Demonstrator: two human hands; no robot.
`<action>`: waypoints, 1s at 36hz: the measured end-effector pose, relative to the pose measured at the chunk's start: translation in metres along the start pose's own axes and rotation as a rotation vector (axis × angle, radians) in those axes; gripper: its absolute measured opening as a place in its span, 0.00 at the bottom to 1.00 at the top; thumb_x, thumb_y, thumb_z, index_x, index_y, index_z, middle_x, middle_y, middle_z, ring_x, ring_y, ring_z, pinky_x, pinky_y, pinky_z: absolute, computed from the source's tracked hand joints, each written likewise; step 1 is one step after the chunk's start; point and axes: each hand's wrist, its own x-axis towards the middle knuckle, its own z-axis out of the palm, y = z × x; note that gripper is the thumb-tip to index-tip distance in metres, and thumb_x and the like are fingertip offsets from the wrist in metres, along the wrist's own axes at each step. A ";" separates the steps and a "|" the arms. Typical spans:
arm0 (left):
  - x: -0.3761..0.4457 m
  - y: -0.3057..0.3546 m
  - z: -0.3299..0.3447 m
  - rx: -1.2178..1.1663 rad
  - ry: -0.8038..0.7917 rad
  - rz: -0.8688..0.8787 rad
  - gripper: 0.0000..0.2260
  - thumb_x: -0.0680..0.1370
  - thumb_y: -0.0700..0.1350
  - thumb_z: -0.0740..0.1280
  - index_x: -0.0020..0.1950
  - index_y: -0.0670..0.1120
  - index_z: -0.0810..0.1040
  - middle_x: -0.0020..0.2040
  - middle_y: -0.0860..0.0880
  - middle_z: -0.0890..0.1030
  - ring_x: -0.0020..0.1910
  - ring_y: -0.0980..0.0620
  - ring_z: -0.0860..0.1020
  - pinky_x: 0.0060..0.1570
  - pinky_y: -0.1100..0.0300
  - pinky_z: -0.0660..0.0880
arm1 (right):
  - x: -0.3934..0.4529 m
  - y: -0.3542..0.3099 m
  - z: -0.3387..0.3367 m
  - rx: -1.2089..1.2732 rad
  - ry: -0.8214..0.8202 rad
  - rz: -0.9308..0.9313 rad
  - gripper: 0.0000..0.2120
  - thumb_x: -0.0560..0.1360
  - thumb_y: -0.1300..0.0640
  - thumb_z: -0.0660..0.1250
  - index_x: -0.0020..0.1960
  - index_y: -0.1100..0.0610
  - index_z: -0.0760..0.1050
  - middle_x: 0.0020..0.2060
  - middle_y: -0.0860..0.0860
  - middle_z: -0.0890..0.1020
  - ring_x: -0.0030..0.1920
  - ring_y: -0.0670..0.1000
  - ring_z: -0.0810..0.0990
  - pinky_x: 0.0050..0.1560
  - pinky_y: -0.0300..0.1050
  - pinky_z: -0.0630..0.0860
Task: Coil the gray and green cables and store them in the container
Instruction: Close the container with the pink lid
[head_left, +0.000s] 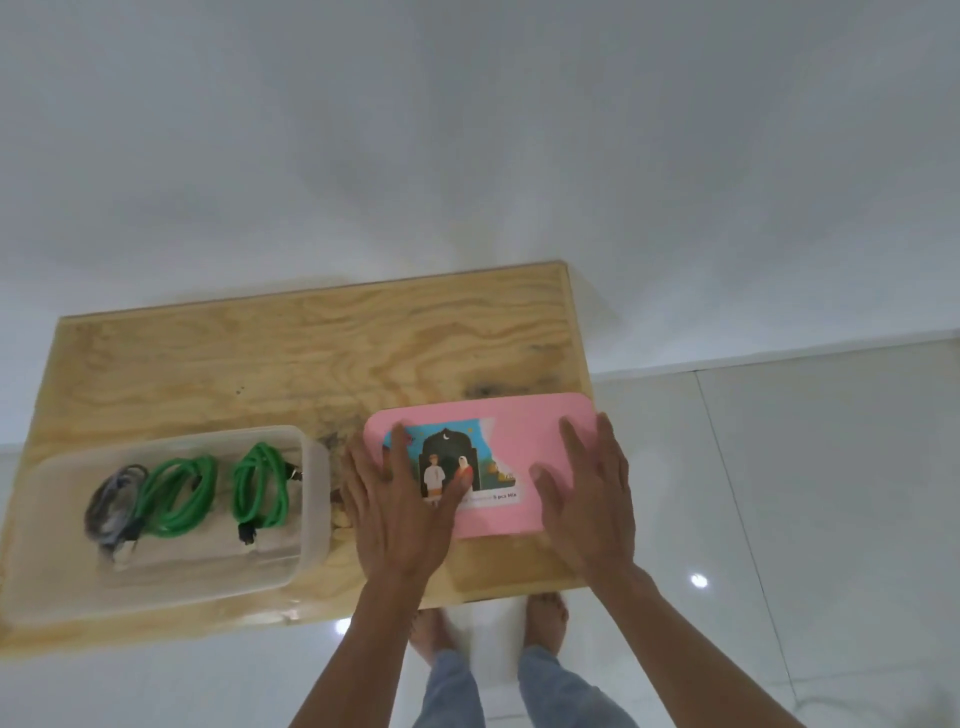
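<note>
Both hands sat nearest the camera, flat on the pink lid; rest of scene, left to right.

Clear plastic container (161, 587) stood at the table's left near corner, top open. Inside: gray cable (106, 512) coiled at the left, touching a coiled green cable (179, 499); second green coil (260, 483) lay apart to the right, its black plug pointing toward the near wall. All cables looked stored already.

Left hand (400, 509) lay with fingers straight and spread over the lid's printed sticker, holding nothing. Pink lid (524, 431) lay flat on the wooden table (291, 353), just beside the container, not touching as far as I could tell. Right hand (587, 493) lay equally flat and open on the lid's right end.

Handling guess: lid looked light, thin, fairly stiff, smooth enough to slip under flat palms. Best taken by the two short edges, thumbs under. Cables soft and springy, so the coils may loosen; press the lid down evenly.
</note>
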 end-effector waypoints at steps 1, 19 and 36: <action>0.000 0.000 0.002 -0.022 0.003 -0.010 0.42 0.71 0.71 0.65 0.79 0.53 0.56 0.80 0.37 0.50 0.79 0.37 0.48 0.76 0.39 0.52 | 0.000 0.001 0.001 0.027 0.005 0.002 0.29 0.79 0.41 0.58 0.77 0.47 0.58 0.79 0.54 0.54 0.77 0.57 0.57 0.69 0.57 0.69; -0.014 0.037 -0.006 -0.112 0.116 0.037 0.38 0.71 0.65 0.71 0.75 0.51 0.64 0.77 0.36 0.57 0.74 0.34 0.59 0.71 0.39 0.60 | -0.009 -0.008 -0.034 0.130 0.140 0.102 0.31 0.77 0.45 0.65 0.77 0.47 0.60 0.79 0.52 0.53 0.76 0.56 0.58 0.67 0.59 0.71; -0.049 0.003 -0.168 -0.081 0.226 -0.039 0.39 0.70 0.67 0.70 0.77 0.53 0.64 0.80 0.38 0.55 0.78 0.38 0.55 0.74 0.44 0.56 | -0.061 -0.147 -0.080 0.143 0.026 0.004 0.34 0.74 0.41 0.67 0.77 0.45 0.59 0.79 0.53 0.53 0.75 0.60 0.58 0.70 0.59 0.65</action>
